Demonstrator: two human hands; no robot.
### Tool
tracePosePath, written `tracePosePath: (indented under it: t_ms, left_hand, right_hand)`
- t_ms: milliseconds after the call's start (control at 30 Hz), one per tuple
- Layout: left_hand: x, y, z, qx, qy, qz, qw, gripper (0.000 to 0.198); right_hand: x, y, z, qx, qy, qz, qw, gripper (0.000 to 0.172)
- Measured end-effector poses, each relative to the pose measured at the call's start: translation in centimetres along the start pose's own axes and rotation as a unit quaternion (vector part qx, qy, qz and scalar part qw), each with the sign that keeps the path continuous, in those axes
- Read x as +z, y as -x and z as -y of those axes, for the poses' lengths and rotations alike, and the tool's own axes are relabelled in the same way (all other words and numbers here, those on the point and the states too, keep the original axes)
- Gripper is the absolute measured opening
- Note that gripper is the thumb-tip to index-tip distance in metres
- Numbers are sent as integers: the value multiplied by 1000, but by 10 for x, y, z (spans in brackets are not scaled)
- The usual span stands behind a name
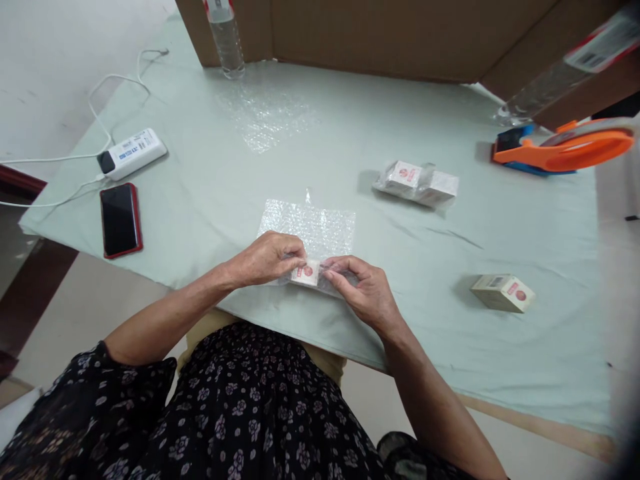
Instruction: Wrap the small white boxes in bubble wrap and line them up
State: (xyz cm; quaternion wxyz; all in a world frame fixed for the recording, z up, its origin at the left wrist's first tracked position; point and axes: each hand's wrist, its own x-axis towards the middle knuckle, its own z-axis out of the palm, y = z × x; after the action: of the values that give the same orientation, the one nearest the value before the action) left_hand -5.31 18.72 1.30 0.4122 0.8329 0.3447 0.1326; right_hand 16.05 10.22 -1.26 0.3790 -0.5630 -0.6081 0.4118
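A small white box with red print (306, 273) lies near the table's front edge, on a sheet of bubble wrap (313, 223). From the left, my left hand (275, 259) pinches the wrap's near edge at the box, its fingers closed. My right hand (361, 287) grips the bubble wrap at the box's right end, thumb against fingers. The wrap partly covers the box, and its far part lies flat beyond my hands. To the right stands a loose small box (501, 293). Farther back is a bundle of boxes in bubble wrap (417, 185).
An orange tape dispenser (565, 150) sits at the right. Bottles (230, 43) stand against a large cardboard box (370, 37) at the back. Another bubble wrap sheet (267, 120) lies back left, with a phone (121, 220) and a white power bank (134, 155) with cables at left.
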Motion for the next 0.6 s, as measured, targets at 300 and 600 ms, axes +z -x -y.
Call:
tracePosePath:
  t_ms: [300,600]
  left_hand:
    - [-6,-4,-2,-57,39,39,997,11]
    - [-8,-5,-6,-82,47,66,993,8]
  right_hand:
    - [-2,2,-7,32,34,3,999,15]
    - [13,32,30,-255,370,-126,884,14]
